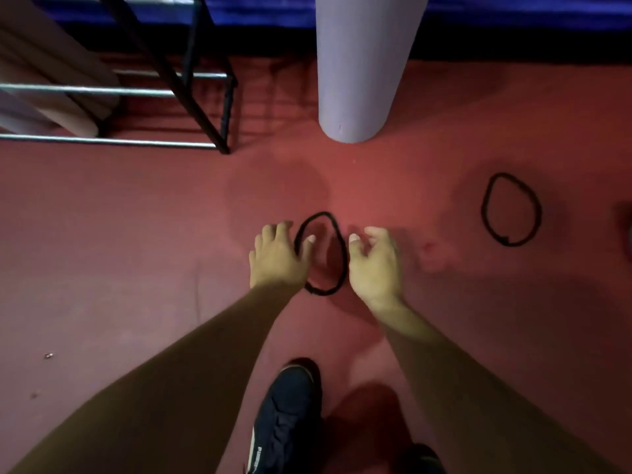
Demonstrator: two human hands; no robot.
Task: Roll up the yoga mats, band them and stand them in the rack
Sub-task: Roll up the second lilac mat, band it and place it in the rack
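Note:
A black elastic band (337, 230) hangs as an oval loop between my two hands, above the red floor. My left hand (277, 258) holds its left side, with the thumb hooked inside the loop. My right hand (374, 265) is at the loop's right side with loosely curled fingers, its thumb side against the band and outside the loop. A rolled lilac yoga mat (362, 63) stands ahead of my hands. A second black band (489, 224) lies flat on the floor to the right. The metal rack (191, 94) is at the upper left, with rolled mats (51, 73) in it.
My dark blue shoe (287, 419) is on the red floor (136, 234) below my arms. A blue surface (513, 12) runs along the far edge behind the mat. A small bit of debris (48, 355) lies at the lower left.

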